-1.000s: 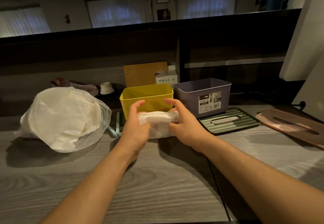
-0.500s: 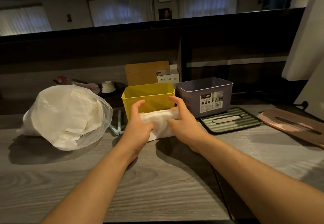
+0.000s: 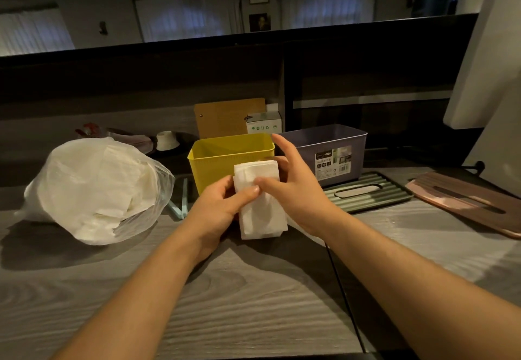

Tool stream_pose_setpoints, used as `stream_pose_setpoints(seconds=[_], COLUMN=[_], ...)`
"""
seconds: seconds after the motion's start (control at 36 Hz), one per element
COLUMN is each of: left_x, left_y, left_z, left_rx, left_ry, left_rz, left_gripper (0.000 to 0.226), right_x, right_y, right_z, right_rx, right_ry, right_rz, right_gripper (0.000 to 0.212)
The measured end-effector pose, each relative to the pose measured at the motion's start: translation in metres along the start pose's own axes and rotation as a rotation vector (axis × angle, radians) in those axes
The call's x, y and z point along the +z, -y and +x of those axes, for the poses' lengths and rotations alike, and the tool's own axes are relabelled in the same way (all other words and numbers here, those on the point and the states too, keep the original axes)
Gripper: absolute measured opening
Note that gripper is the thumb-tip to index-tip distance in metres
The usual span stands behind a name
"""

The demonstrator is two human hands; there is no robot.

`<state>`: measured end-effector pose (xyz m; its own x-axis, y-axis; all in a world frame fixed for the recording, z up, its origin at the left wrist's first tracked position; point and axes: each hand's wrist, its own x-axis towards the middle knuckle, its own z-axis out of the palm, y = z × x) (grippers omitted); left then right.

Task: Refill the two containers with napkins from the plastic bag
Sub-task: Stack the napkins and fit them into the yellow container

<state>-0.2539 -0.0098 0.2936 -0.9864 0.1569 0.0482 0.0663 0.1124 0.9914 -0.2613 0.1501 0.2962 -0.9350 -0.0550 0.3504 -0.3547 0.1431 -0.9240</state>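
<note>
A stack of white napkins (image 3: pixel 260 213) stands on end just in front of the yellow container (image 3: pixel 210 165). My left hand (image 3: pixel 217 210) grips its left side with the thumb across the front. My right hand (image 3: pixel 296 187) holds its right side, thumb on the front and index finger raised. The purple container (image 3: pixel 342 136) with a label stands right of the yellow one. A clear plastic bag (image 3: pixel 95 190) full of napkins lies on the counter to the left.
A green slotted lid (image 3: pixel 369 193) lies in front of the purple container, a brown slotted lid (image 3: pixel 468 201) farther right. Behind the containers stand a brown board (image 3: pixel 225 117) and a small white box (image 3: pixel 263 125). A white cup (image 3: pixel 167 140) sits at the back left.
The napkin stack has turned from lying flat between my hands to standing on end, and my right index finger has lifted off it.
</note>
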Motion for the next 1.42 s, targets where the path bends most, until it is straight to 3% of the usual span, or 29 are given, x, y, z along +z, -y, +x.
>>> stream_pose_setpoints(seconds=[0.22,0.42,0.53,0.78,0.92,1.06,1.28,1.42], left_x=[-0.002,-0.009,-0.007,-0.004,-0.001,-0.002,-0.001,0.0], left_y=[-0.008,0.0,0.006,0.008,0.007,0.009,0.01,0.004], left_z=[0.003,0.005,0.005,0.006,0.005,0.006,0.005,0.002], left_rx=[0.025,0.057,0.07,0.16,0.214,0.169,0.15,0.15], left_ry=[-0.194,-0.169,-0.136,-0.136,-0.154,-0.125,-0.132,-0.153], left_rz=[-0.307,-0.145,0.003,0.119,0.158,0.143,0.166,0.1], left_gripper=[0.019,0.044,0.06,0.064,0.074,0.087,0.086,0.066], right_x=[0.002,-0.005,-0.003,0.004,0.007,0.007,0.008,0.002], right_y=[-0.004,-0.007,-0.011,-0.011,-0.007,-0.005,-0.004,-0.004], right_z=[0.002,0.004,0.001,-0.005,-0.005,-0.01,-0.01,-0.004], right_rx=[0.154,0.14,0.132,0.106,0.082,0.106,0.124,0.089], right_ry=[0.171,0.05,0.054,0.048,-0.004,0.103,0.181,0.02], right_rz=[-0.015,0.103,0.023,-0.089,-0.079,-0.091,-0.194,-0.08], right_gripper=[0.098,0.088,0.08,0.068,0.068,0.078,0.074,0.07])
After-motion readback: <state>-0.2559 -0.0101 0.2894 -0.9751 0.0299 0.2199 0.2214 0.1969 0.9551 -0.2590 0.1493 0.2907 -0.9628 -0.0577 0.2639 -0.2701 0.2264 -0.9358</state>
